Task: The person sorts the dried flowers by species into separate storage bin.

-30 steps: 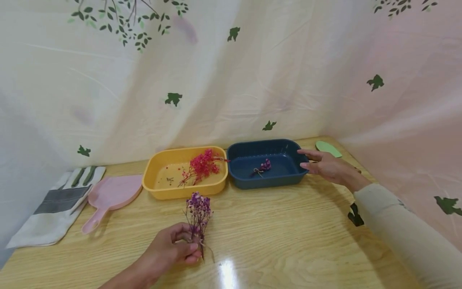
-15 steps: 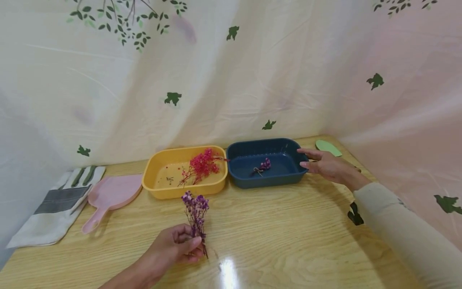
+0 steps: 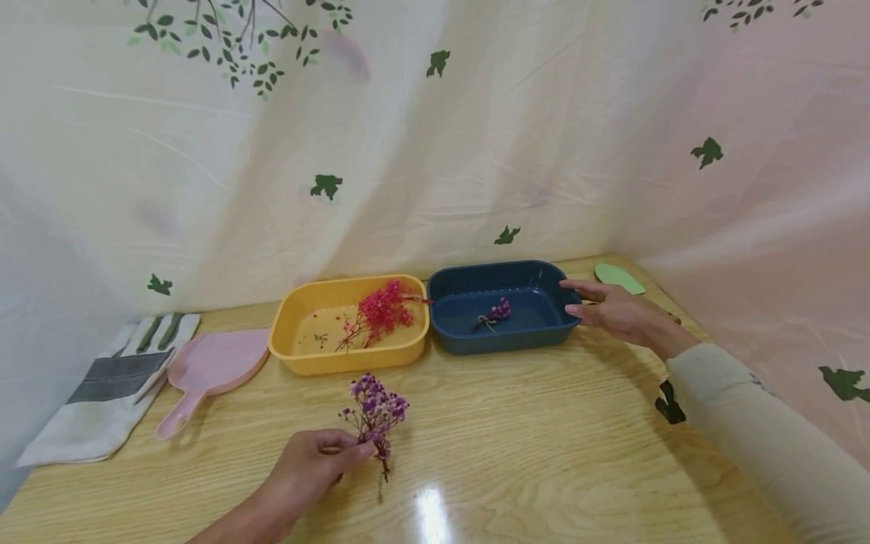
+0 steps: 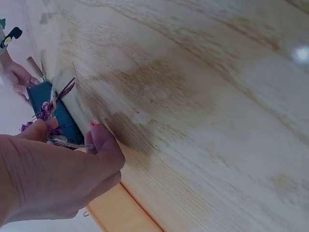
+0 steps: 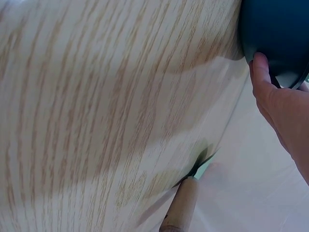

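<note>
My left hand (image 3: 316, 461) pinches a small bunch of dried purple flowers (image 3: 377, 408) by its stems, above the table in front of the yellow tray (image 3: 292, 359). In the left wrist view a pale twine (image 4: 58, 141) shows by the stems, among the fingers. My right hand (image 3: 621, 317) holds the right end of the blue tray (image 3: 506, 341). In the right wrist view its thumb lies against the outer wall; the other fingers are mostly hidden. Inside the blue tray lies a small purple bunch (image 3: 499, 310) tied with twine.
Pink dried flowers (image 3: 384, 310) and scattered bits lie in the yellow tray. At left are a pink dustpan-shaped board (image 3: 214, 359) and a striped cloth (image 3: 115, 378). A green blade (image 3: 618, 278) with a wooden handle (image 5: 181, 203) lies at right. A curtain hangs behind.
The purple bunch in my left hand has turned, first leaning left, now tilting right and sitting a little lower. My left fingers have shifted on the stems. My right hand stays at the blue tray.
</note>
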{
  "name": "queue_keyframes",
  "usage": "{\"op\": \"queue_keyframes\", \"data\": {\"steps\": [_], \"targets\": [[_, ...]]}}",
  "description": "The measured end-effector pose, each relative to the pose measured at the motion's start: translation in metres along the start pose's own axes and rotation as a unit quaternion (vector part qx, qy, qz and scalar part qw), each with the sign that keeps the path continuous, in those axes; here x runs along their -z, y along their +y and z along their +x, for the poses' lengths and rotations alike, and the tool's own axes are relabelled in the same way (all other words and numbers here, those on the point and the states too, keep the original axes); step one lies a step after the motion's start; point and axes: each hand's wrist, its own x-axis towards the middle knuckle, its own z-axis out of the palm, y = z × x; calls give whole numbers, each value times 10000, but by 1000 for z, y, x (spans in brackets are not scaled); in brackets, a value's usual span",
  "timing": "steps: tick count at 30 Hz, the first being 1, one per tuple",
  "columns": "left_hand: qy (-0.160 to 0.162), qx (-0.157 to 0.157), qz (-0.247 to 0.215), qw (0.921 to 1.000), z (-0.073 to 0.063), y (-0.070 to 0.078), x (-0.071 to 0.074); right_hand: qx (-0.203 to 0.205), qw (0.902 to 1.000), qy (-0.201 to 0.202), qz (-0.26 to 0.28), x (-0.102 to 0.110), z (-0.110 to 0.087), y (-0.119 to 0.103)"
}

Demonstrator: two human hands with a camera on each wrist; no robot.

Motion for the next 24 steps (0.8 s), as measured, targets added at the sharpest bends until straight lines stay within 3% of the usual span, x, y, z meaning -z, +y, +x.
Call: {"op": "queue_keyframes", "data": {"steps": [2, 8, 16, 24], "targets": [[-34, -60, -9, 10000, -1, -1, 1, 4, 10000, 0, 11, 0, 0, 0], [-759, -357, -645, 9944, 1, -4, 3, 37, 10000, -10, -4, 1, 1, 2], [-246, 131, -449, 9986, 4, 2, 0, -58, 9999, 65, 51, 0, 1, 2], [-312, -44, 45, 9995, 1, 0, 4, -21, 10000, 36, 9, 0, 1, 2]]}}
